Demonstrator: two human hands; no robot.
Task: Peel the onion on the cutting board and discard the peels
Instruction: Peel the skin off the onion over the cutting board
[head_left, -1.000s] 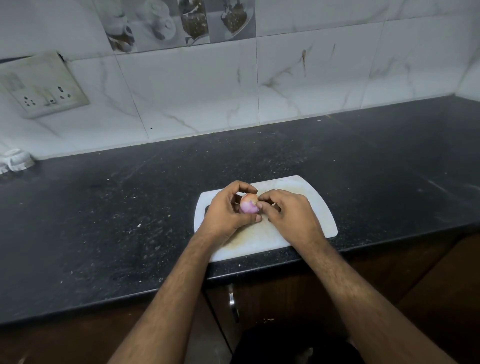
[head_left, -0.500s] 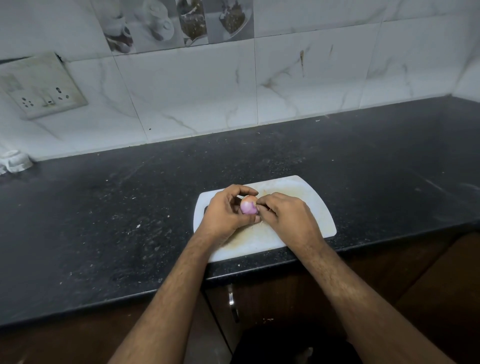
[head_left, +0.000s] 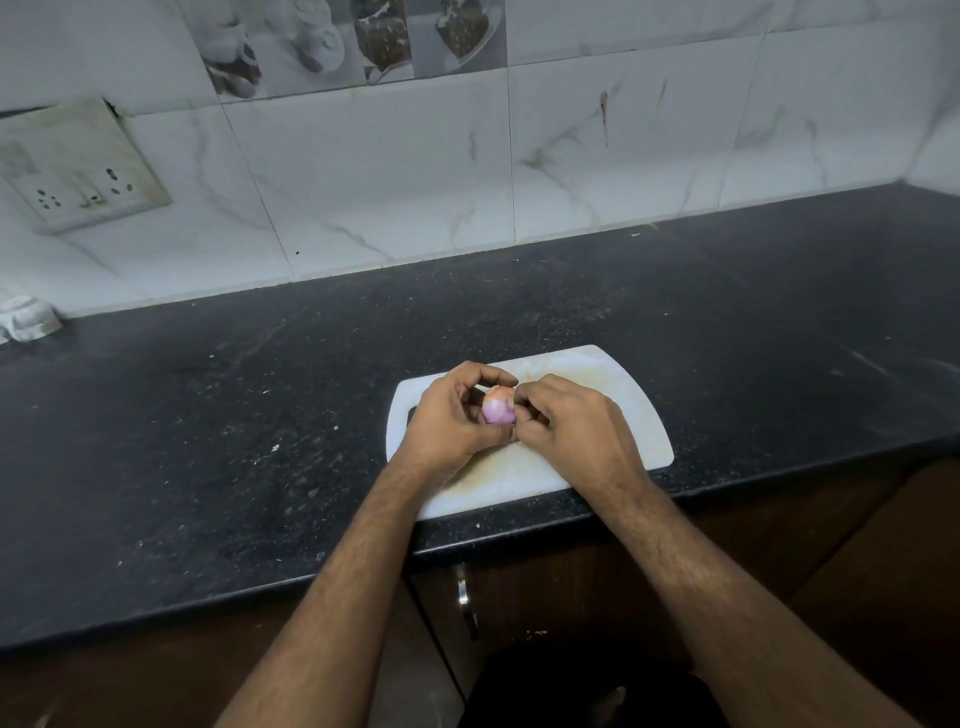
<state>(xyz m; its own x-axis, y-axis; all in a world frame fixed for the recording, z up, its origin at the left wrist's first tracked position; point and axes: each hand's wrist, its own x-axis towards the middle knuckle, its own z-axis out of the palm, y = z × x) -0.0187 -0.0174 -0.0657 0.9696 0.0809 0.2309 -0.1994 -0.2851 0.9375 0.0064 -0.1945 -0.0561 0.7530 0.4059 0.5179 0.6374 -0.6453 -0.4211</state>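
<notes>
A small onion (head_left: 497, 408), purple below and pale orange on top, is held just above a white cutting board (head_left: 613, 395) near the counter's front edge. My left hand (head_left: 447, 421) wraps around the onion from the left, thumb and forefinger curled over its top. My right hand (head_left: 569, 428) presses against the onion's right side, its fingertips pinching at the skin there. Most of the onion is hidden behind the fingers. I see no loose peel on the board.
The board lies on a black speckled countertop (head_left: 260, 415) backed by a white marble-tiled wall. A socket plate (head_left: 78, 166) is on the wall at left, a small white object (head_left: 26, 318) below it. A cabinet handle (head_left: 466, 603) shows under the counter.
Both hands stay on the onion with only small finger shifts. The left forefinger has curled further over the top, and the right fingertips have closed in on the skin.
</notes>
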